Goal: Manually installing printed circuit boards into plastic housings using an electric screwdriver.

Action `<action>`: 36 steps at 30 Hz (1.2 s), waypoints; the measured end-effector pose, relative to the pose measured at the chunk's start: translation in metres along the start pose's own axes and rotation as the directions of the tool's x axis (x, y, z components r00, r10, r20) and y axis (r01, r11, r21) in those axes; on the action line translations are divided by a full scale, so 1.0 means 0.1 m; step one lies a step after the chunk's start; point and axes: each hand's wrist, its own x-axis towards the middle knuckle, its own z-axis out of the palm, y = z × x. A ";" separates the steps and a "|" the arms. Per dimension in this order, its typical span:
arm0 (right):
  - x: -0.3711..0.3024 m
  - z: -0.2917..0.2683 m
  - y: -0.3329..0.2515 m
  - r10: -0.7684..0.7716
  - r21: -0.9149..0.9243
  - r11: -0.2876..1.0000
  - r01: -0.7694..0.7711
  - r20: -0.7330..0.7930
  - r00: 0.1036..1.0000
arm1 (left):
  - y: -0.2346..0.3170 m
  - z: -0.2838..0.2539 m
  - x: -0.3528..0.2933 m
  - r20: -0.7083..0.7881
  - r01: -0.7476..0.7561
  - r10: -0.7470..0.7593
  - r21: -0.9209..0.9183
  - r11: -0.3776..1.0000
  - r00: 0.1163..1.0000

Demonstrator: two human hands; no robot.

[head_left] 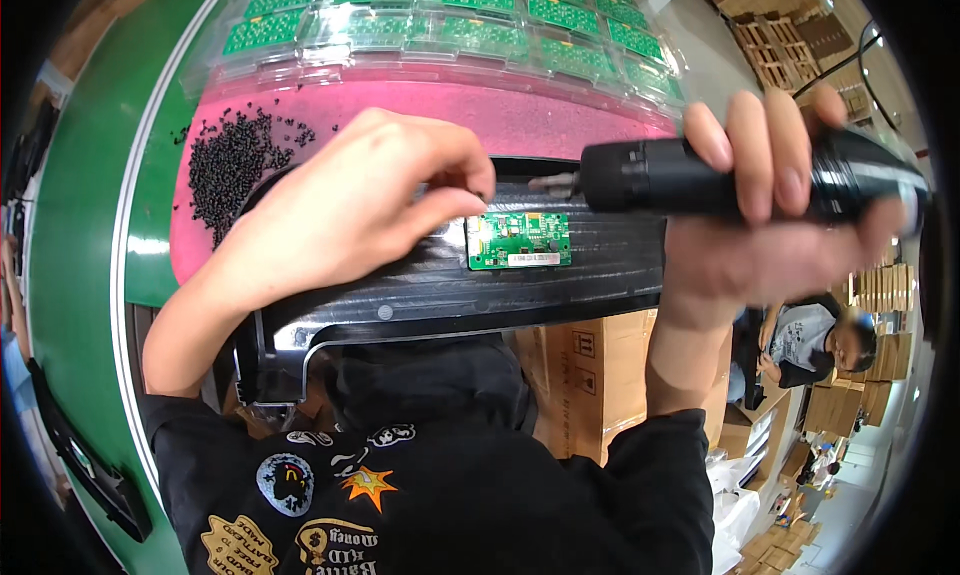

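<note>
My right hand point(765, 245) wraps round a black electric screwdriver point(650, 175), held nearly level with its tip pointing left; the hand is slightly blurred. My left hand point(365, 195) is pinched, thumb against index finger, just left of the screwdriver tip. Between those fingertips a small dark speck shows, which looks like a screw. Below both, a green circuit board point(520, 237) lies in a long black plastic housing point(440, 310). The tip hangs above the board's upper edge, not touching it. My left forearm covers part of the housing's left end.
A heap of small black screws point(232, 170) lies on the pink mat point(440, 103) at the left. Clear plastic trays point(400, 35) with many green boards fill the far side. A cardboard carton point(600, 375) stands below the housing. Another person point(805, 340) sits at the right.
</note>
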 end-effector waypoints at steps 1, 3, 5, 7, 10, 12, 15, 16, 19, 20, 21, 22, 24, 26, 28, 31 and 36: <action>-0.04 0.05 -0.03 0.017 0.010 1.000 -0.017 0.052 0.999 | 0.02 0.03 0.02 0.014 -0.012 0.012 -0.039 0.999 1.000; -0.12 0.13 -0.04 0.052 -0.053 0.997 -0.048 0.068 0.996 | 0.02 0.07 0.02 -0.004 -0.024 0.023 -0.060 0.998 1.000; -0.18 0.15 0.02 0.047 -0.091 0.995 -0.039 0.091 0.995 | 0.01 0.09 0.00 -0.021 -0.040 0.038 -0.082 0.996 0.999; -0.17 0.14 0.04 0.068 -0.171 0.985 -0.041 0.157 0.985 | 0.00 0.11 -0.02 -0.041 -0.048 0.045 -0.077 0.996 0.998; -0.17 0.13 -0.02 0.115 -0.353 0.935 -0.018 0.256 0.960 | -0.02 0.19 0.01 -0.059 -0.114 0.112 -0.036 0.993 0.992; -0.18 0.07 0.00 0.104 -0.339 0.941 -0.009 0.262 0.959 | -0.04 0.21 0.00 -0.055 -0.114 0.113 -0.020 0.993 0.992; -0.22 -0.03 -0.01 0.084 -0.332 0.943 0.008 0.261 0.962 | -0.04 0.19 -0.01 -0.012 -0.069 0.069 -0.070 0.995 0.998; -0.23 -0.07 -0.02 0.076 -0.333 0.943 0.015 0.260 0.963 | -0.04 0.19 -0.01 0.027 -0.015 0.019 -0.129 0.991 0.999; -0.24 -0.21 0.02 0.066 -0.315 0.949 0.026 0.278 0.958 | -0.09 0.25 -0.03 -0.054 -0.011 0.003 -0.153 0.988 0.999; -0.25 -0.27 0.01 0.059 -0.315 0.948 0.032 0.277 0.959 | -0.09 0.25 -0.03 -0.035 -0.003 -0.001 -0.116 0.993 0.999; -0.26 -0.32 0.01 0.053 -0.315 0.948 0.038 0.277 0.959 | -0.10 0.26 -0.02 -0.030 -0.005 0.001 -0.122 0.992 1.000; -0.27 -0.38 0.00 0.047 -0.313 0.949 0.044 0.278 0.960 | -0.11 0.28 -0.01 -0.041 0.032 -0.038 -0.137 0.990 0.998; -0.28 -0.49 0.03 0.051 -0.333 0.943 0.027 0.223 0.973 | -0.14 0.29 -0.02 -0.066 0.082 -0.095 -0.177 0.981 0.993; -0.31 -0.53 0.05 0.061 -0.380 0.925 -0.005 0.135 0.989 | -0.16 0.25 -0.05 -0.027 0.072 -0.075 -0.114 0.991 0.997; -0.32 -0.51 0.09 0.069 -0.390 0.919 -0.057 0.016 0.997 | -0.17 0.27 -0.05 0.018 0.072 -0.071 -0.042 0.997 0.997; -0.33 -0.54 0.13 0.099 -0.425 0.899 -0.104 -0.033 0.995 | -0.16 0.26 -0.05 0.097 0.081 -0.085 0.049 0.996 0.992; -0.33 -0.61 0.18 0.106 -0.422 0.900 -0.109 -0.031 0.994 | -0.13 0.25 -0.03 0.170 -0.019 -0.033 0.293 0.956 0.985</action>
